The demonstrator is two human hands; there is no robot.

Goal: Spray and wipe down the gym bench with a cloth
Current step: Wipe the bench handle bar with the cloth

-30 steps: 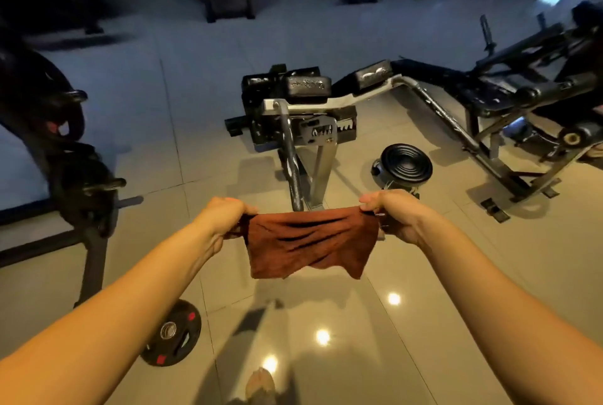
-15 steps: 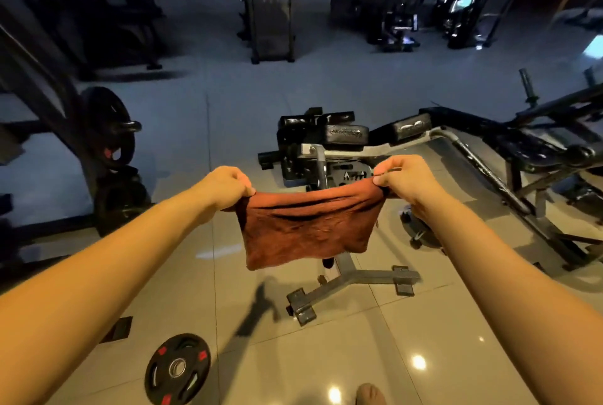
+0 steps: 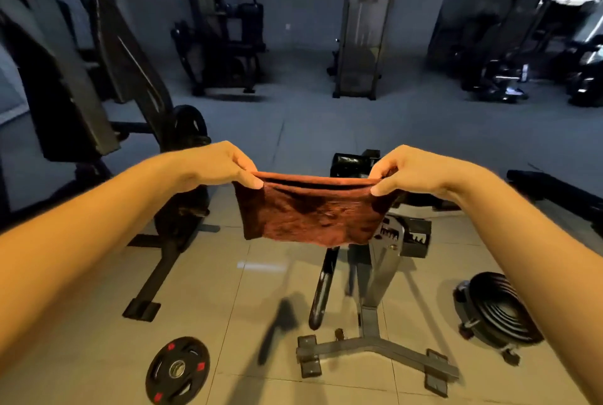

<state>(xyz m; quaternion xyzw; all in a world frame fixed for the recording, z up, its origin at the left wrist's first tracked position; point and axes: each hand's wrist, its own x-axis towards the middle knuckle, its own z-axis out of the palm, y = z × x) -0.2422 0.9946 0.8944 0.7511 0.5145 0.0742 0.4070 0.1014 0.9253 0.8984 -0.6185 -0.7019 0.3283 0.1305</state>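
Glossy beige floor tiles [image 3: 228,306] carry the steel-framed gym bench [image 3: 380,277], lower centre. Left hand [image 3: 215,166] and right hand [image 3: 404,169] pinch the upper corners of the fuzzy rust-brown cloth [image 3: 310,212], hanging between them mid-frame.

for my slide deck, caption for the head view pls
Left hand and right hand pinch a rust-brown cloth spread before the gym bench.

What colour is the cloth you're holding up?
Rust-brown cloth, clearest in the head view.
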